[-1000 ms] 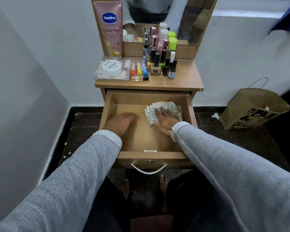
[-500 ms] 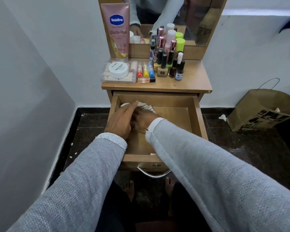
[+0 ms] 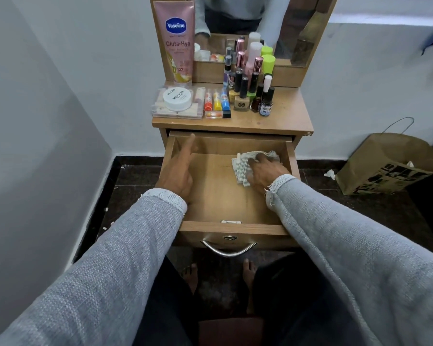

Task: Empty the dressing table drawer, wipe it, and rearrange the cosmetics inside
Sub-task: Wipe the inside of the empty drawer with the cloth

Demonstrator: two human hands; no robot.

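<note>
Hands in grey knitted sleeves reach into the open light-brown wooden drawer point(image 3: 291, 156) of a small dressing table. Right hand point(image 3: 264, 171) lies on a crumpled white-and-grey patterned cloth point(image 3: 243, 168) at the drawer's back right corner, fingers spread flat and pressing it against the drawer floor. Left hand point(image 3: 179, 168) sits along the drawer's left wall, forefinger stretched straight toward the back left corner, the other fingers loosely bent and holding nothing. Apart from the cloth, the drawer floor shows bare wood. Cosmetics stand on the wooden tabletop point(image 3: 288, 116) above: a tall pink Vaseline lotion tube point(image 3: 175, 43) leaning against the mirror frame, a round white nail-polish-remover tub point(image 3: 177, 98) on a clear flat plastic case point(image 3: 158, 111), a row of small orange, yellow and blue tubes point(image 3: 216, 102) just beside it, and a tight cluster of dark-capped nail polish bottles and pink and green-capped bottles point(image 3: 253, 83) toward the middle. A curved metal handle point(image 3: 228, 250) hangs on the drawer front. A brown paper bag point(image 3: 385, 168) stands on the dark floor to the right.
</note>
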